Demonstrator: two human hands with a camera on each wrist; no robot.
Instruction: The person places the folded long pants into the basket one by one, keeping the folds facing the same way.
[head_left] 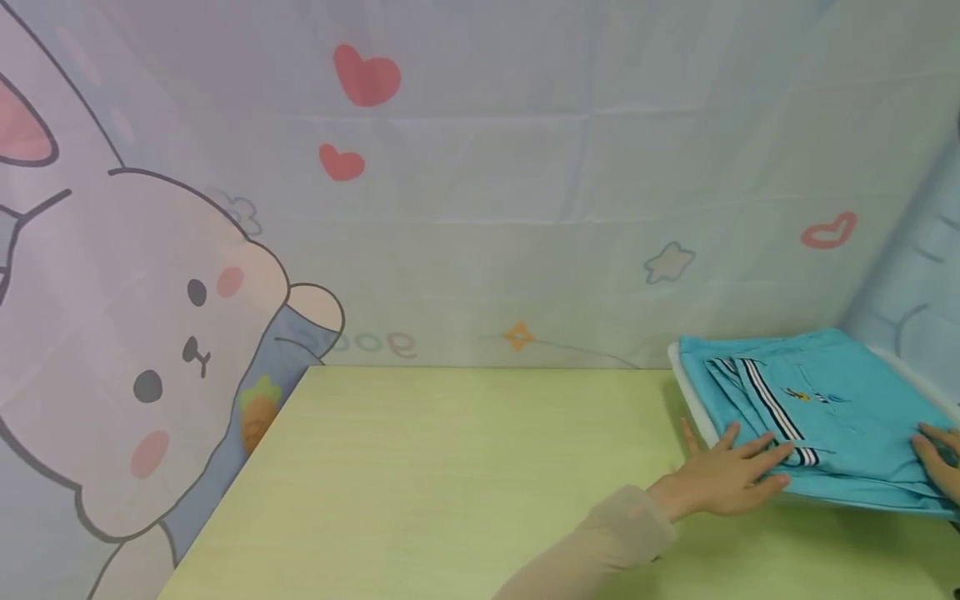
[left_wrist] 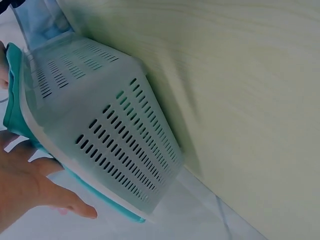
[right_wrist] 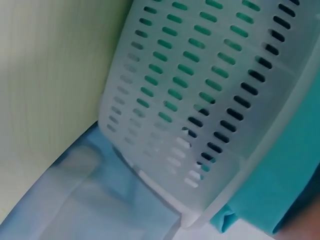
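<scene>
Nearest the camera, a sleeved forearm reaches in from the lower edge across the pale green surface [head_left: 465, 467], and the left hand [head_left: 731, 475] at its end lies flat with fingers spread straight, palm down on the near left corner of a folded turquoise garment [head_left: 840, 408]. The fingertips rest by the garment's white and dark striped trim. At the far right edge of the head view, the right hand [head_left: 941, 458] shows only in part; its fingers lie fairly straight on the garment's near right side, pressing rather than gripping, as far as can be seen. The garment sits on top of a white slotted basket [left_wrist: 110, 135], whose rim peeks out along its left edge, and the basket stands on the surface toward its right side. The wrist views show turquoise cloth through the slots in the basket's wall. Behind the surface hangs a pale backdrop [head_left: 525, 167] printed with a cartoon rabbit [head_left: 150, 358], red hearts and small stars.
</scene>
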